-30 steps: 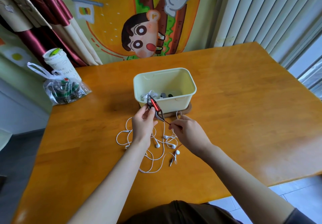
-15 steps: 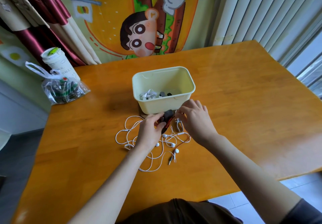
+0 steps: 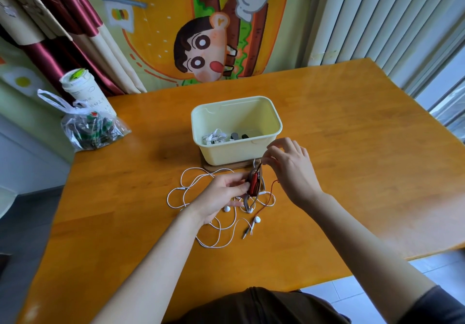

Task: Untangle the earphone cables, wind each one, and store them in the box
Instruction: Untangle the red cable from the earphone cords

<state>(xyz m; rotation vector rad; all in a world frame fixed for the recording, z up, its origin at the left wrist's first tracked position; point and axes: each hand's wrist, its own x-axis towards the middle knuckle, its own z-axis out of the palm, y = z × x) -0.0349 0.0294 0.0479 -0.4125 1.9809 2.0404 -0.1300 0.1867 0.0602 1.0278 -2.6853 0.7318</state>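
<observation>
Head view is showing the winding step under way on a red earphone cable (image 3: 254,185), just in front of the cream plastic box (image 3: 234,152). The left hand (image 3: 221,192) is pinching the half-wound red and dark bundle between thumb and fingers, while the right hand (image 3: 292,170), by the box's front right corner, is pinching the loose thin red strand and carrying it over the bundle. A wound white earphone set (image 3: 214,137) is already lying inside the box, and tangled white earphone cables (image 3: 180,188) are lying on the table in front of it, under the hands. Next, the red tail probably needs laying on in even turns, then tucking before the drop into the box. Left of the box, a lidded paper cup (image 3: 83,89) and a clear plastic bag (image 3: 93,129) are bearing print too small to read.
</observation>
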